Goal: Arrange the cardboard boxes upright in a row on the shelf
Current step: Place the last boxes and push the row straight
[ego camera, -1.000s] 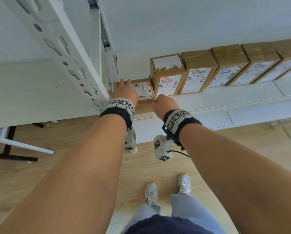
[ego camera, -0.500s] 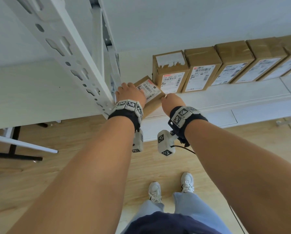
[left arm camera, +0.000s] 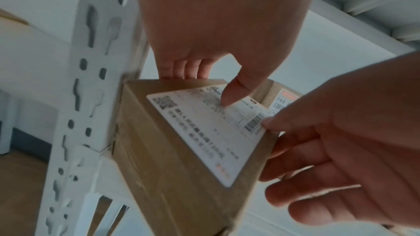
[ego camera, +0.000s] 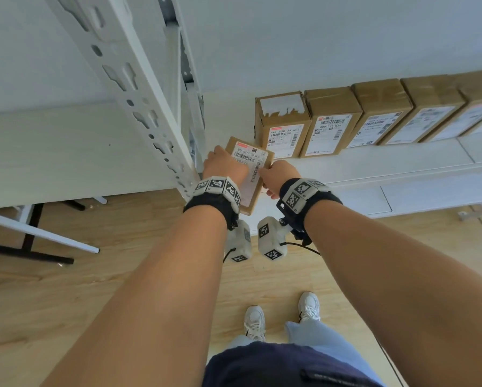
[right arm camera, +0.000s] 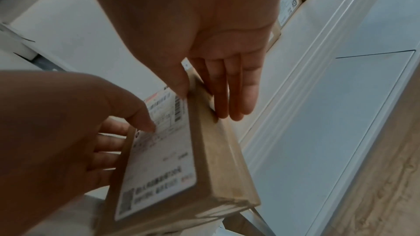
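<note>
My left hand [ego camera: 225, 166] and right hand [ego camera: 279, 175] clamp one cardboard box [ego camera: 251, 174] between them, thumbs on its label, fingers wrapped on its sides. Box tilted at the shelf [ego camera: 373, 166] edge, at 7 o'clock from the upright row of boxes [ego camera: 332, 125].

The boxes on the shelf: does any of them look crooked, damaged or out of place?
Yes. The box held between the left hand and right hand is tilted and juts over the shelf edge, outside the row. The first standing box has a torn white label on top.
</note>
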`<state>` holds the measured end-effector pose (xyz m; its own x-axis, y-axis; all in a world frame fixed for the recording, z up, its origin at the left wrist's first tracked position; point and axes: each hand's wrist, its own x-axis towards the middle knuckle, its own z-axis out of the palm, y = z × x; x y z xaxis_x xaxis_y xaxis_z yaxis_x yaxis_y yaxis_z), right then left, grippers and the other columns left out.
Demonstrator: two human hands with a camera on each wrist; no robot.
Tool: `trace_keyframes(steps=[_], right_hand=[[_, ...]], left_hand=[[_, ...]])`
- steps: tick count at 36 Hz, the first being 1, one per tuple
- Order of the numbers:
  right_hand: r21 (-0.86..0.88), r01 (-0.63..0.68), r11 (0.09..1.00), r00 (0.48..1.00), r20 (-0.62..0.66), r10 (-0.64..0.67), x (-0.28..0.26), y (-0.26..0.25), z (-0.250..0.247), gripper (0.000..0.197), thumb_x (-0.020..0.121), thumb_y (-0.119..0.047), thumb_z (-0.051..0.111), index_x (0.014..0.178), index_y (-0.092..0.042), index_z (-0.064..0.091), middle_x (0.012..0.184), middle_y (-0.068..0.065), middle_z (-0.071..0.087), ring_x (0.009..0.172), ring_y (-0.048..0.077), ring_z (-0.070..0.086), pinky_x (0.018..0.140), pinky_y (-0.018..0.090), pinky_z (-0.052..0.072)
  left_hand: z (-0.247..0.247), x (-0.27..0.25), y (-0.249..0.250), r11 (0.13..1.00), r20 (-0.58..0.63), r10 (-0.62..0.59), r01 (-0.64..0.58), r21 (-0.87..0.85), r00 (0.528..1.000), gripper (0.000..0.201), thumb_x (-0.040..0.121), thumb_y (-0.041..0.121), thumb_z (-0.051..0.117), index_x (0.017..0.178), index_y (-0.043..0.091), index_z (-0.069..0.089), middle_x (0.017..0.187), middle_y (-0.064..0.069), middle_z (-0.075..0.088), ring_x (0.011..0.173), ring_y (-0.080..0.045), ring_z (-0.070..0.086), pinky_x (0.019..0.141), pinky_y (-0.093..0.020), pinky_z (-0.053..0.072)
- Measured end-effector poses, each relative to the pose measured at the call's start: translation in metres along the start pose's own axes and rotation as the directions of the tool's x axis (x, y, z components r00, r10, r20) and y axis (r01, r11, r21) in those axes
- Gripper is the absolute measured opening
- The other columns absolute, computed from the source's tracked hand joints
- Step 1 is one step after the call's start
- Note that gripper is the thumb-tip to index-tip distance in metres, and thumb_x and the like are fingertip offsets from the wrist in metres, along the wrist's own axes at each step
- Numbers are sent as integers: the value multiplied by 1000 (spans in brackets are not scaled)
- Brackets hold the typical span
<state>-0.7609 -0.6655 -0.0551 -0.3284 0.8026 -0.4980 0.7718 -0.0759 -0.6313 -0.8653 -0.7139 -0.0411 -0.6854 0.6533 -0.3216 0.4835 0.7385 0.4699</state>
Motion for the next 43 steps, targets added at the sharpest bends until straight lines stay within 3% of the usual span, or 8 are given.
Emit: trace_keyframes(steps=[7, 13, 22, 26, 30, 33, 36, 43], right_hand=[[-62, 138, 988, 989, -46, -141, -10, -18, -5, 18, 96, -25, 49, 104, -12, 59, 95, 6, 67, 84, 24, 68, 73, 36, 59], [-97, 235, 967, 957, -148, -248, -12, -31, -11, 37, 93, -19, 54, 129, -14, 49, 109, 7, 67, 92, 27, 67, 75, 35, 55], [-110, 258, 960, 944, -182, -274, -4, -27, -11, 42, 93, -12, 52, 133, -19, 47, 103, 4, 67, 80, 18, 60, 63, 28, 46], [-126, 258, 958, 949, -152, -275, -2, -26, -10, 46, 91, -11, 50, 135, -23, 44, 106, 5, 66, 86, 21, 63, 70, 33, 54], [-175, 273, 946, 941, -158, -301, 0, -28, -20, 50, 90, -6, 49, 138, -20, 44, 120, 7, 61, 98, 23, 61, 78, 33, 52], [-210, 303, 929, 917, -200, -345, 2, -34, -33, 49, 89, -2, 48, 135, -18, 49, 125, 6, 58, 104, 23, 59, 81, 30, 49], [-255, 330, 909, 883, -258, -393, 7, -41, -49, 45, 86, 1, 49, 128, -14, 53, 122, 6, 56, 104, 23, 57, 82, 30, 49], [-438, 302, 847, 865, -248, -437, 24, -53, -77, 53, 83, 1, 54, 134, -13, 48, 135, 8, 43, 127, 27, 36, 102, 39, 41]], left_hand=[[-9, -14, -13, 996, -150, 91, -89, 17, 985, 75, 84, 25, 59, 147, 12, 20, 135, -15, 39, 127, -36, 42, 105, -45, 42], [-16, -25, -16, 990, -213, 122, -135, -49, 969, 90, 82, 16, 56, 153, 11, 1, 140, -16, 33, 120, -33, 49, 92, -40, 48], [-14, -20, -15, 987, -214, 89, -115, -113, 973, 64, 85, 9, 53, 141, 4, 23, 132, -16, 44, 115, -35, 54, 91, -41, 48], [-9, -17, -15, 988, -226, 79, -106, -109, 971, 72, 86, 9, 51, 148, 5, 15, 139, -16, 37, 117, -34, 53, 93, -40, 48], [-7, -13, -14, 986, -268, 156, -165, -12, 951, 87, 86, 6, 53, 153, 12, -2, 157, -15, 10, 143, -32, 25, 113, -40, 33], [-8, -10, -9, 961, -284, 265, -229, 152, 922, 84, 85, 6, 54, 153, 10, 6, 159, -16, 6, 148, -33, 8, 119, -43, 22], [-7, -4, -4, 900, -221, 355, -269, 342, 908, 80, 82, 11, 57, 151, 8, 17, 158, -17, 12, 148, -36, 6, 122, -44, 9], [-3, 0, 5, 842, -232, 327, -170, 512, 916, 77, 80, 14, 58, 148, 4, 22, 154, -22, 21, 146, -38, 13, 121, -48, 5]])
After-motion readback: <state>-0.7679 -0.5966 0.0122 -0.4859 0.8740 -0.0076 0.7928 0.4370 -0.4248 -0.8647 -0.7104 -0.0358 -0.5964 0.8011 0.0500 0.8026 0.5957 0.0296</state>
